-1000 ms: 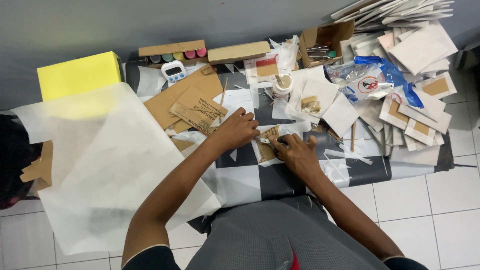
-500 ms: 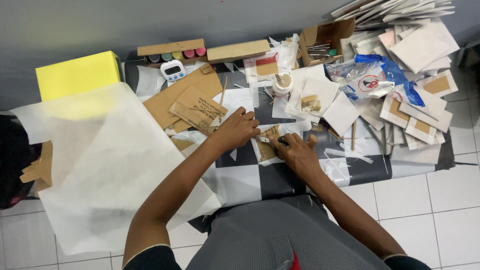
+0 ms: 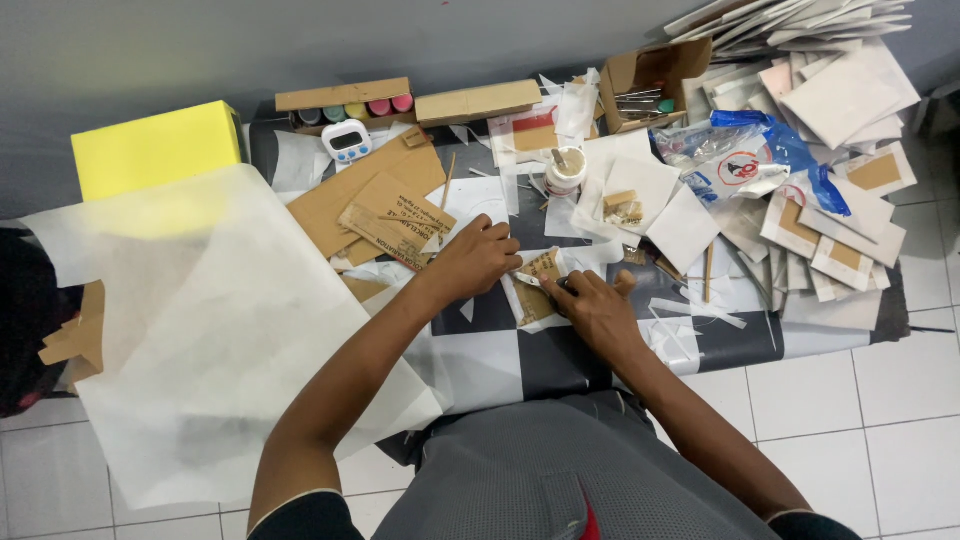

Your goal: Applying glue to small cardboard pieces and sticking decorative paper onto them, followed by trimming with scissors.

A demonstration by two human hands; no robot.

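Cardboard piece [image 3: 538,285] between hands — left hand [image 3: 478,260] fingers pressing its edge, right hand [image 3: 595,305] fingers curled, grip unclear

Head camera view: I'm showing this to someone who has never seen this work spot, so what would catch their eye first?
Probably the bright yellow box at the far left, next to the big sheet of translucent white paper draped over the table's left side. In the middle, the left hand and right hand meet over a small cardboard piece on the black-and-white checkered table. A blue-and-clear plastic bag stands out among paper squares at the right.
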